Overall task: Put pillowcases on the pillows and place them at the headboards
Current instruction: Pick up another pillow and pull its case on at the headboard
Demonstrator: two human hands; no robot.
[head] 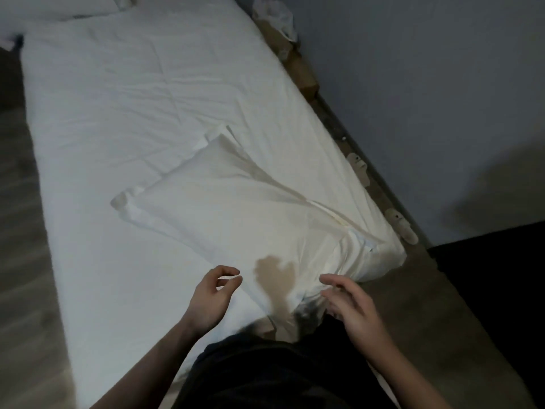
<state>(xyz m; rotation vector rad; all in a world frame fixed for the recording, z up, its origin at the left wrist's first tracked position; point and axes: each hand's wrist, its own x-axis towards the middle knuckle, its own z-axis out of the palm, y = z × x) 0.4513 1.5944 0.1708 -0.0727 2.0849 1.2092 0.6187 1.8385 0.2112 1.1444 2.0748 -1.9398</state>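
White cased pillow [236,208] lies just above my empty, loosely curled hands, left [211,299] and right [351,305], long axis running upper-left to lower-right, right nearer.

Two pillows: one [236,208] just beyond the hands, another [59,7] far beyond. One bed [118,98].

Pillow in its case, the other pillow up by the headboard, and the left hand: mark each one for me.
pillow in its case [224,199], head view, on the middle of its top face.
other pillow [59,5], head view, on its near edge at the top left.
left hand [211,296], head view, on the palm.
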